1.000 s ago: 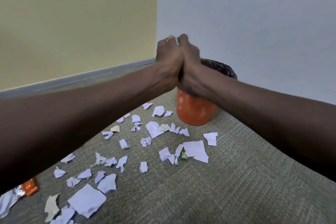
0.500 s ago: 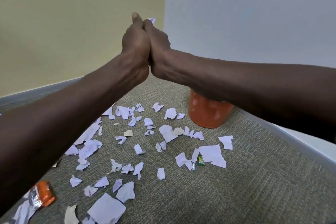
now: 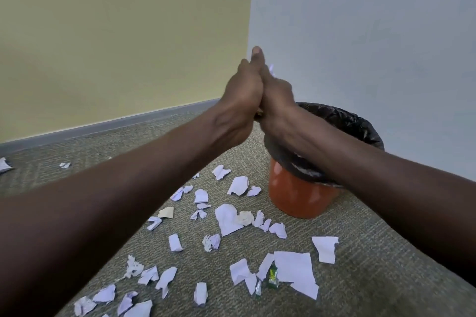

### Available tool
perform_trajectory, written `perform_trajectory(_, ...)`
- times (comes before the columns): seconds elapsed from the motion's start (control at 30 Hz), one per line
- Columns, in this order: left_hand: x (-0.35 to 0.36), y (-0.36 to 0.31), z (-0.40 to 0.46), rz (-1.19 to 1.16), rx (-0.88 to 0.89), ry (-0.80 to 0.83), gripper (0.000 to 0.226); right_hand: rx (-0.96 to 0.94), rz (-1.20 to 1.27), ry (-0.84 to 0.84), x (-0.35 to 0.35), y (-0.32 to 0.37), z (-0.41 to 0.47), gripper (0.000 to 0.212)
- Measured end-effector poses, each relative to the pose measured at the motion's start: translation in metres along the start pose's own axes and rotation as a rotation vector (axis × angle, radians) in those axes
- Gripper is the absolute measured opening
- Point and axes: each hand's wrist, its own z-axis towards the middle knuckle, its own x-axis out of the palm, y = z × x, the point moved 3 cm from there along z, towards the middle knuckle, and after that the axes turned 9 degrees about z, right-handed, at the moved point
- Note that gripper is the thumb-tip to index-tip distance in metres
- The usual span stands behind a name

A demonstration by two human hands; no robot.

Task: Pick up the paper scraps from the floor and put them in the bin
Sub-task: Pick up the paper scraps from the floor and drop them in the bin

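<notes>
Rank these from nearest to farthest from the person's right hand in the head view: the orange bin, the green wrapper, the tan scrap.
1. Orange bin, directly beneath the right hand.
2. Tan scrap, lower left on the carpet.
3. Green wrapper, bottom centre, by the large white scrap.

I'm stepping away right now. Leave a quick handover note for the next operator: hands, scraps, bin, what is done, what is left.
Left hand and right hand are pressed together, raised beside the bin, clasping paper; a white bit pokes out on top.
The bin is orange with a black liner; its inside is not visible.
Done: one handful gathered, not yet dropped.
Left: release it over the bin, then collect the many paper scraps on the carpet, including two far left by the wall. A small green wrapper lies among them.
</notes>
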Motion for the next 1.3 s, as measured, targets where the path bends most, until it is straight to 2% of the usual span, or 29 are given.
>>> perform_trajectory(0.03,0.014,-0.005,0.004,-0.048,-0.005,0.024,0.066,0.018,0.039,-0.026,-0.012,0.007,0.009,0.059)
perform_trajectory(0.1,0.033,-0.006,0.006,-0.022,-0.044,0.054,0.072,-0.01,0.094,-0.139,-0.051,0.019,0.029,0.039)
perform_trajectory(0.13,0.043,-0.005,0.006,-0.053,-0.044,0.088,0.068,-0.009,0.094,-0.199,-0.072,0.026,0.038,0.032)
perform_trajectory(0.17,0.05,-0.003,0.007,-0.084,-0.079,0.067,0.06,-0.015,0.055,-0.247,-0.094,0.033,0.047,0.026)
perform_trajectory(0.27,0.058,0.019,0.017,-0.205,-0.237,0.077,0.069,-0.047,-0.258,-0.334,-0.148,0.037,0.066,0.022)
perform_trajectory(0.33,0.058,0.04,0.019,-0.229,-0.293,0.073,0.067,0.05,-0.451,-0.291,-0.173,0.03,0.079,0.029)
perform_trajectory(0.4,0.049,0.068,0.021,-0.223,-0.345,0.051,0.062,0.183,-0.612,-0.226,-0.185,0.022,0.083,0.055)
perform_trajectory(0.47,0.033,0.098,0.024,-0.212,-0.4,0.008,0.057,0.208,-0.716,-0.219,-0.187,0.02,0.085,0.072)
perform_trajectory(0.53,0.017,0.126,0.026,-0.2,-0.441,-0.043,0.054,0.15,-0.738,-0.203,-0.174,0.023,0.08,0.065)
perform_trajectory(0.63,-0.005,0.158,0.02,-0.176,-0.493,-0.116,0.047,0.027,-0.857,-0.161,-0.148,0.025,0.08,0.033)
perform_trajectory(0.7,-0.017,0.173,0.014,-0.143,-0.517,-0.13,0.041,-0.051,-0.941,-0.135,-0.127,0.022,0.081,0.03)
perform_trajectory(0.83,-0.044,0.198,0.0,-0.002,-0.52,-0.102,0.018,-0.17,-0.988,0.07,-0.07,-0.007,0.061,0.026)
perform_trajectory(0.93,-0.065,0.23,-0.008,0.321,-0.437,-0.064,0.022,-0.215,-1.036,0.347,-0.029,-0.048,0.035,0.024)
perform_trajectory(1.03,-0.079,0.278,-0.02,0.695,-0.317,0.025,0.037,-0.042,-1.15,0.671,-0.016,-0.111,0.012,0.019)
perform_trajectory(1.13,-0.083,0.32,-0.04,0.98,-0.253,0.071,0.032,0.211,-1.361,0.914,-0.044,-0.178,-0.018,0.02)
perform_trajectory(1.17,-0.081,0.332,-0.05,1.045,-0.215,0.063,0.035,0.274,-1.449,0.966,-0.06,-0.197,-0.029,0.027)
perform_trajectory(1.23,-0.074,0.351,-0.074,1.154,-0.157,0.016,0.044,0.336,-1.663,1.07,-0.098,-0.227,-0.048,0.059)
perform_trajectory(1.3,-0.064,0.358,-0.102,1.279,-0.13,-0.052,0.051,0.283,-1.869,1.184,-0.132,-0.246,-0.064,0.091)
